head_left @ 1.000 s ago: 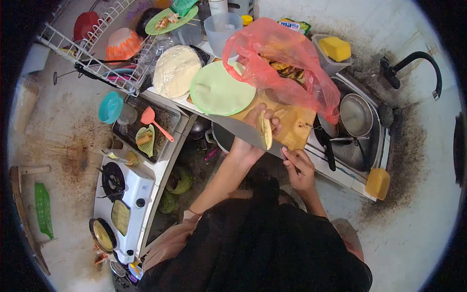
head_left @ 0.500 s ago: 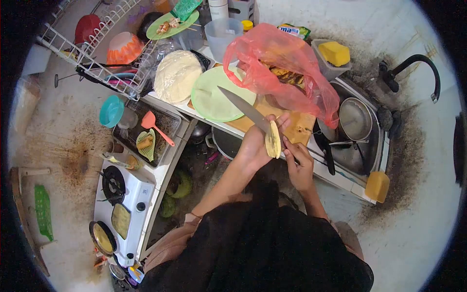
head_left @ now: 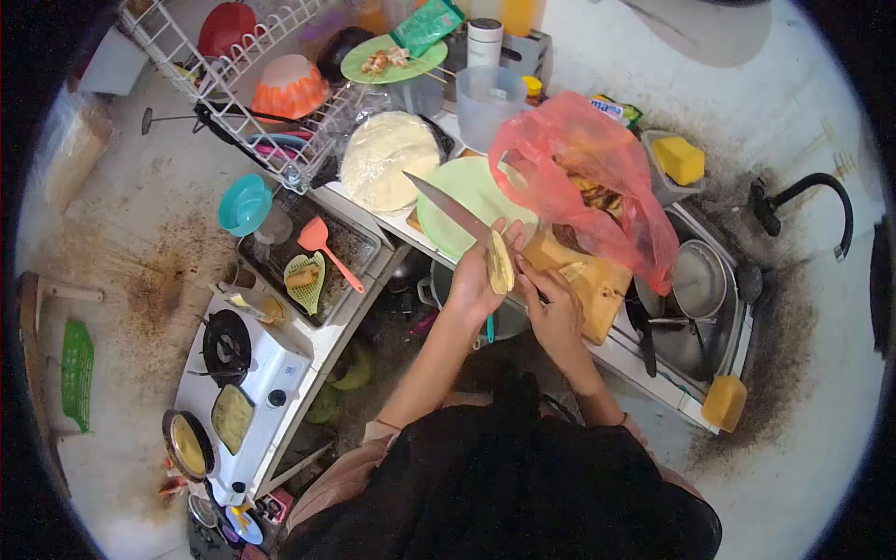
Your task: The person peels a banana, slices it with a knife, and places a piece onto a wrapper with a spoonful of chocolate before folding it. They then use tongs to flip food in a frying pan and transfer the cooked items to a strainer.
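Note:
My left hand (head_left: 474, 280) is closed around a peeled yellow banana piece (head_left: 501, 263), held upright over the counter's front edge. From the right, my right hand (head_left: 554, 308) grips the knife, its handle mostly hidden by the fingers. The long knife blade (head_left: 453, 207) points up and left, passing behind the banana and over the light green plate (head_left: 464, 201). Beyond my right hand lies a wooden cutting board (head_left: 605, 297) with a pale piece on it. A red plastic bag (head_left: 597, 140) holding dark-spotted bananas sits behind the board.
Right of the board is a sink (head_left: 714, 347) with pans and a black faucet (head_left: 821, 182). Wrapped pale rounds (head_left: 390, 161) lie left of the plate. Further left are a dish rack (head_left: 201, 93), a tray (head_left: 359, 245) with a red spatula (head_left: 315, 235), and a white stove (head_left: 266, 373).
The camera view has shifted, so the counter items appear further right. The banana piece looks turned and narrower, and both hands sit slightly further left in the view. Both grips remain.

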Demonstrator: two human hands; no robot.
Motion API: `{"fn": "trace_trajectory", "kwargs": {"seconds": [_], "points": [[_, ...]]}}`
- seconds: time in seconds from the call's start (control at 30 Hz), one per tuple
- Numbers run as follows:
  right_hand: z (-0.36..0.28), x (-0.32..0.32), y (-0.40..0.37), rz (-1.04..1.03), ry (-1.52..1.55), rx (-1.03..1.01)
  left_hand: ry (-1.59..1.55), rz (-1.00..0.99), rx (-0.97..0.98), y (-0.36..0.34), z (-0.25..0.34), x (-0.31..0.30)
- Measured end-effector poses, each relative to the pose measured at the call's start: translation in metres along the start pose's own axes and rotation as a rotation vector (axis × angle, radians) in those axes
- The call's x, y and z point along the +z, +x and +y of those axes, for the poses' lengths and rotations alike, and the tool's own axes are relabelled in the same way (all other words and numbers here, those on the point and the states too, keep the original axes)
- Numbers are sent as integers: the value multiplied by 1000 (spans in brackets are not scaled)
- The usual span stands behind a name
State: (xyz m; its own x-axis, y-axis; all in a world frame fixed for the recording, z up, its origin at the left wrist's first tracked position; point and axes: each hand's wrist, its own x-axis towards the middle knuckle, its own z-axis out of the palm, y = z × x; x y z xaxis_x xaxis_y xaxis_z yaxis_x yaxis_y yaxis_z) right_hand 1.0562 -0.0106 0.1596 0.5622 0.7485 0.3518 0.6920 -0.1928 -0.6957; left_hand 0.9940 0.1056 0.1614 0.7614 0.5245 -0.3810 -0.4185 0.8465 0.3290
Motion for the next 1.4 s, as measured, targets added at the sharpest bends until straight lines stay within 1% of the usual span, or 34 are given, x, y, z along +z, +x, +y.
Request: {"fn": "trace_trajectory", "kwargs": {"seconds": [0.07,0.17,0.3,0.4,0.5,0.6,0.7,0.8,0.9,0.93,1.03,1.07,1.17,1.2,1.3,1.33,1.37,1.4], "points": [[-2,7,11,-33,-73,-5,37,-49,22,8,10,-10],[-1,21,25,-12,-100,-74,67,-72,25,19,25,-23],[0,39,41,29,-204,-113,83,-117,34,29,39,-36],[-1,49,49,59,-269,-155,161,-88,61,31,52,-33],[0,58,56,92,-319,-191,238,-66,48,43,59,-48],[4,63,63,139,-401,-222,204,-25,26,48,63,-56],[6,64,69,181,-498,-244,77,-23,-10,45,68,-54],[5,65,72,210,-545,-261,450,-38,76,49,70,-50],[5,66,74,235,-605,-276,538,-24,82,53,72,-53],[7,66,76,242,-627,-278,548,-96,47,55,76,-55],[5,61,81,274,-662,-280,582,-125,-22,51,86,-56],[3,57,82,287,-669,-279,620,-120,-16,50,89,-56],[-7,34,80,242,-450,-117,772,-92,18,51,93,-53],[-19,17,76,129,-336,29,848,-71,41,55,94,-50],[-12,-18,55,63,135,170,1027,-47,125,71,90,-45],[-14,-33,47,125,143,36,1099,-47,152,77,87,-43],[-13,-50,38,92,178,72,1172,-50,177,81,82,-44],[-10,-66,29,60,214,106,1083,-51,276,94,75,-55]]}}
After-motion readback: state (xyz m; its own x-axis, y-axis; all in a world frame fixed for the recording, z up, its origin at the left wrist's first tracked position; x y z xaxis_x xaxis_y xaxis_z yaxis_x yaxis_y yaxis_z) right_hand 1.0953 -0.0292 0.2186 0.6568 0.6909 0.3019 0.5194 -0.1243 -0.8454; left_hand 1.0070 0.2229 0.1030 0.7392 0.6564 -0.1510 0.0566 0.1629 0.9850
